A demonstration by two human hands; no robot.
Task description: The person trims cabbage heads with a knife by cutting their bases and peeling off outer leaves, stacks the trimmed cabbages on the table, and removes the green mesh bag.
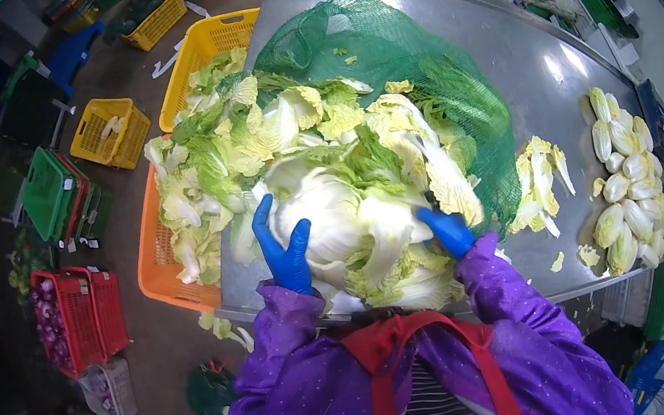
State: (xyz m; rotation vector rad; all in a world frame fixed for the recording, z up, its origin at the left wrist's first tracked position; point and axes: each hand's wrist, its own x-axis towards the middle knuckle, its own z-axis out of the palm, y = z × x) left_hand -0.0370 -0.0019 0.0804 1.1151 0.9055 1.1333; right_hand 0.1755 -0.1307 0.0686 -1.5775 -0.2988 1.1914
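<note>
A large napa cabbage head (320, 216) lies at the table's near edge, its white base towards me and loose outer leaves around it. My left hand (288, 253), in a blue glove, holds its left side with thumb and fingers spread around it. On the other side my right hand (450, 231), gloved too, grips a white outer leaf (395, 217); some of its fingertips are hidden. Beyond the head is a heap of trimmed leaves (286, 123), spilling left over the table edge. A green mesh bag (397, 41) spreads behind it, with more cabbage inside.
Trimmed cabbage hearts (627, 180) are stacked at the right end of the steel table (546, 76), near loose leaves (539, 181). An orange crate (153, 268) and a yellow crate (214, 37) stand along the left edge. Red crates (79, 319) and green crates (50, 193) stand farther left.
</note>
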